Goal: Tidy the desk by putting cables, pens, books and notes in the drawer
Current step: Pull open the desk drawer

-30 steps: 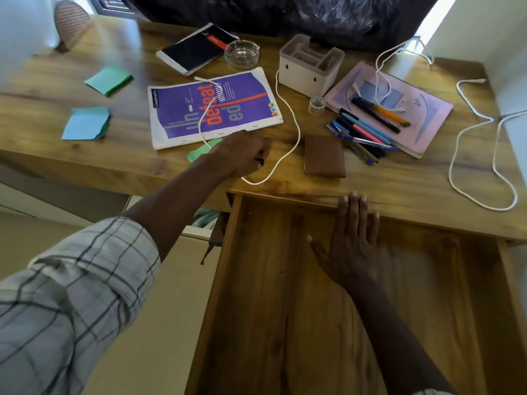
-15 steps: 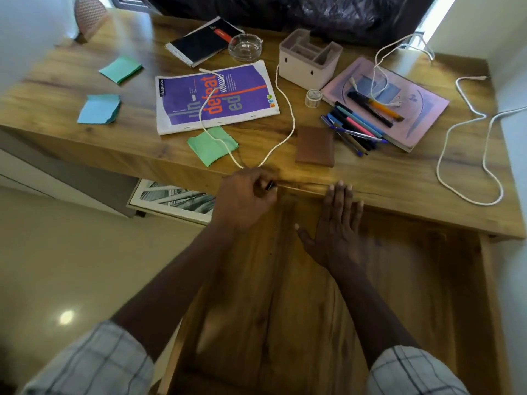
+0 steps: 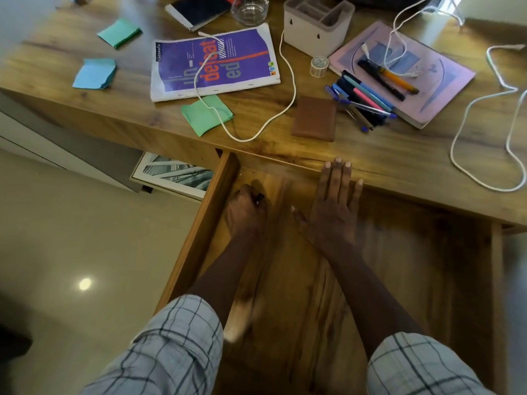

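On the desk (image 3: pixel 399 163) at the far left lie 2 sticky-note pads, a teal one (image 3: pixel 119 32) and a blue one (image 3: pixel 95 74). Next comes the purple book (image 3: pixel 214 62), with a white cable (image 3: pixel 288 81) looping across its cover, over a green note pad (image 3: pixel 206 114) and on toward the desk's front edge. Below, inside the open drawer (image 3: pixel 199 223) near its left wall, the left hand (image 3: pixel 245 212) is curled shut around a small dark object (image 3: pixel 259 198), probably a pen, only its tip poking out past the fingers. Just beside it, the right hand (image 3: pixel 332 206) lies flat and spread, holding nothing, fingertips touching the desk's front edge. Further right on the desk sit a brown wallet (image 3: pixel 315 118), a bunch of pens (image 3: pixel 362 101) against a pink notebook (image 3: pixel 433 69), and a second white cable (image 3: pixel 482 109).
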